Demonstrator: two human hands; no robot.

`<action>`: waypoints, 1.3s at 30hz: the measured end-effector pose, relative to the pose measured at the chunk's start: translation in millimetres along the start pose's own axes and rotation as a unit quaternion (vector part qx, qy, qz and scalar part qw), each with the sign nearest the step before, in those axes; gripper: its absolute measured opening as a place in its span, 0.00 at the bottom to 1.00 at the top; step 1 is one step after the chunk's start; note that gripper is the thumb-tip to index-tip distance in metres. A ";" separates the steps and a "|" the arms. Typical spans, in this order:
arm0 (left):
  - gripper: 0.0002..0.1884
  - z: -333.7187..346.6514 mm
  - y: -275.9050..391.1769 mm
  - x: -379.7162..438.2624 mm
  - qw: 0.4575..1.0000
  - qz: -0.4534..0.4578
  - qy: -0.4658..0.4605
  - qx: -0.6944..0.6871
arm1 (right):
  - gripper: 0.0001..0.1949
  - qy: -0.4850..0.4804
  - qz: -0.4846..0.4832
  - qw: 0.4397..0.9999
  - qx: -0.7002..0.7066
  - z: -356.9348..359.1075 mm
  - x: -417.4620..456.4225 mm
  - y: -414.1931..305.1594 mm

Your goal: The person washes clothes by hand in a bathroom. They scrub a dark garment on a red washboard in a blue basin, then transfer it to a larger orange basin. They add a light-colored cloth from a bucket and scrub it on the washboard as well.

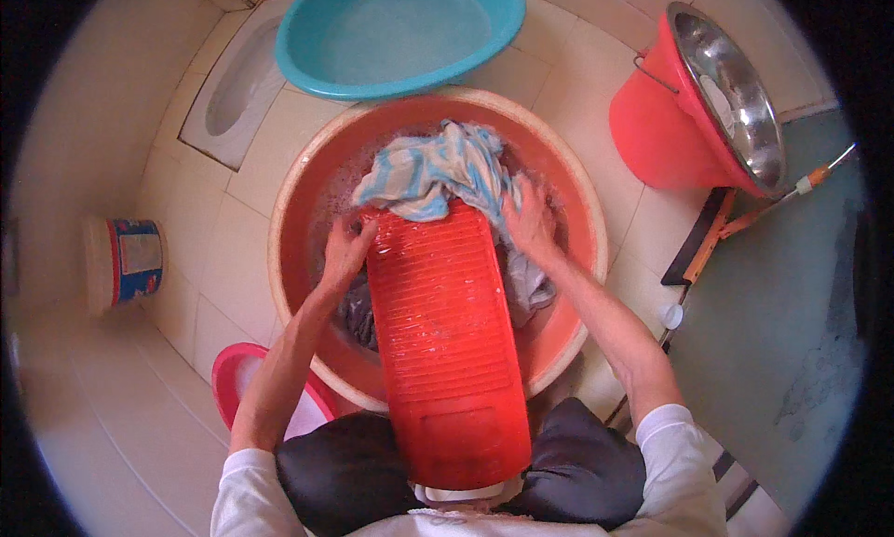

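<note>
A red plastic washboard (443,313) slopes from my lap into a large orange basin (590,257) with suds inside. Over its far end lies a wet cloth with white and light-blue stripes (433,167), bunched up. At the cloth's right side, my right hand (532,219) grips its edge. My left hand (347,247) is by the board's far left corner, thumb close to the edge; whether its fingers hold anything is hidden. Dark fabric (360,313) sits in the basin left of the board, and greyish fabric (527,278) to the right.
Beyond the basin stands a teal tub (401,90) of cloudy water. A squat toilet (237,97) is set into the tiled floor. To the right are a red bucket (649,118) topped by a steel bowl (758,111), and a squeegee (698,236). A pink basin (227,376) and white tub (136,261) sit left.
</note>
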State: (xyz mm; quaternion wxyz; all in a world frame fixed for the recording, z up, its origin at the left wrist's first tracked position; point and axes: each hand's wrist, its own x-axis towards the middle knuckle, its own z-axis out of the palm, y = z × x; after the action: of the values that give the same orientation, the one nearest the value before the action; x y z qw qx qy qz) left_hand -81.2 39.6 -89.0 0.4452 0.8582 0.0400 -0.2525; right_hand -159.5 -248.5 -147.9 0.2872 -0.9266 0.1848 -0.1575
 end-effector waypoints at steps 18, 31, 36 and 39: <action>0.30 -54.6 -38.6 -90.3 0.947 -0.034 -0.224 0.229 | 0.25 -0.273 -0.127 0.943 -0.142 7.5 9.9 -14.0; 0.19 33.2 67.6 15.7 0.904 0.287 -0.190 -0.252 | 0.14 -0.111 -0.227 0.908 0.335 -121.4 22.9 -176.6; 0.15 81.6 78.3 12.0 0.581 0.286 -0.265 -0.715 | 0.16 -0.063 -0.232 0.946 0.217 -63.8 16.2 -185.0; 0.20 50.9 105.3 -3.5 0.827 -0.037 -0.186 -0.530 | 0.14 -0.099 -0.163 0.971 0.143 -50.4 73.5 -140.8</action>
State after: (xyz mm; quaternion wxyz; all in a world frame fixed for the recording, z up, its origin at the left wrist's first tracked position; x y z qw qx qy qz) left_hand -73.6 -63.0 -33.3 0.8206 0.4254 0.1160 -0.3636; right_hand -79.3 -196.3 -11.5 0.4035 -0.9047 -0.0227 -0.1347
